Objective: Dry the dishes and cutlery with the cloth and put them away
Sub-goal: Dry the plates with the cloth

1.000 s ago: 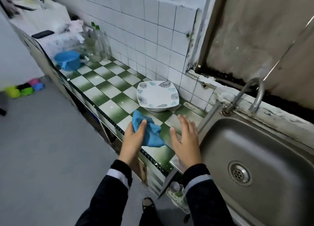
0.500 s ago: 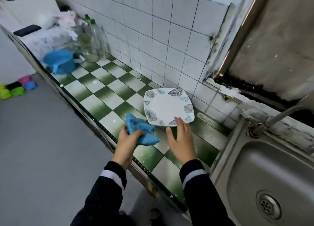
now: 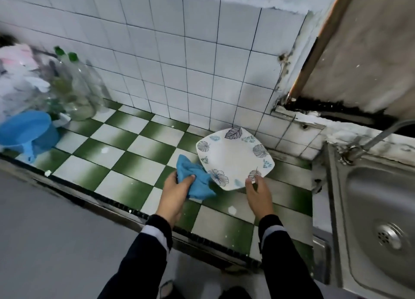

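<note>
Blue cloth [image 3: 197, 183] is bunched in the left hand [image 3: 177, 192], whose fingers and thumb curl round it just above the green-and-white checked counter [image 3: 134, 157]. The cloth's right edge meets the left side of a white square plate [image 3: 233, 157] printed with grey and blue leaves. The right hand [image 3: 258, 194] pinches the plate's near corner between thumb and fingertips. The plate is over the right part of the counter, close to the white tiled wall [image 3: 179, 62]; whether it rests on the tiles or is raised off them is hard to tell. Right of the counter lies a steel sink [image 3: 359, 209] with a drain [image 3: 388, 235], and a tap [image 3: 381, 133] stands at its far edge. At the far left, blurred, are a blue plastic jug [image 3: 24, 130] and clear bottles [image 3: 76, 89] with green caps. Dark sleeves [image 3: 283, 242] with a pale band cover both arms.
</note>
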Demonstrator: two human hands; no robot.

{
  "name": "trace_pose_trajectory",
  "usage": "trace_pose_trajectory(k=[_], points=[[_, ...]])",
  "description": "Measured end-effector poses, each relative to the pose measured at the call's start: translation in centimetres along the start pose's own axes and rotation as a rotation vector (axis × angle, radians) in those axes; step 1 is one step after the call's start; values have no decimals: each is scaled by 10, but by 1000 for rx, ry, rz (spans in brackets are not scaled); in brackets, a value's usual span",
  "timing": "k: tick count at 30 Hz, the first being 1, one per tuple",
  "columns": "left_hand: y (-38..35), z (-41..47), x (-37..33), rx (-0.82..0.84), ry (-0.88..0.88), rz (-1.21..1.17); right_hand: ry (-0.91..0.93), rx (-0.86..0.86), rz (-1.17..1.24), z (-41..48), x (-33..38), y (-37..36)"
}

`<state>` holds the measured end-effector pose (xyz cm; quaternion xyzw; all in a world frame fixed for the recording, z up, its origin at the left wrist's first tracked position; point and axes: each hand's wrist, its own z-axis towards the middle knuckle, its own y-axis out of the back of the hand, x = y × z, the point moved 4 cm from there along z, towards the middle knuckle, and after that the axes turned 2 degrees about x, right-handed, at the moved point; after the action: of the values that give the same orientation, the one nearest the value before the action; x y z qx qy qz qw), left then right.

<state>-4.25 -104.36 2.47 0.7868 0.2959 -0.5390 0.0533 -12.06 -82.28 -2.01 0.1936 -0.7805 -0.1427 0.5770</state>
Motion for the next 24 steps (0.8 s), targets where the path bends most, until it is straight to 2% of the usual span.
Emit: trace_pose_trajectory(k=[3, 8, 15, 24], points=[[15, 15, -11, 80, 16, 71, -211, -52, 168, -2, -12, -18], [14, 35, -16, 161, 33, 106, -440, -153, 374, 14, -25, -25], [-3, 62, -8, 126, 62, 131, -543, -195, 477, 41, -31, -22], [-26, 99, -15, 186, 45, 142, -551, -214, 390, 72, -45, -35]])
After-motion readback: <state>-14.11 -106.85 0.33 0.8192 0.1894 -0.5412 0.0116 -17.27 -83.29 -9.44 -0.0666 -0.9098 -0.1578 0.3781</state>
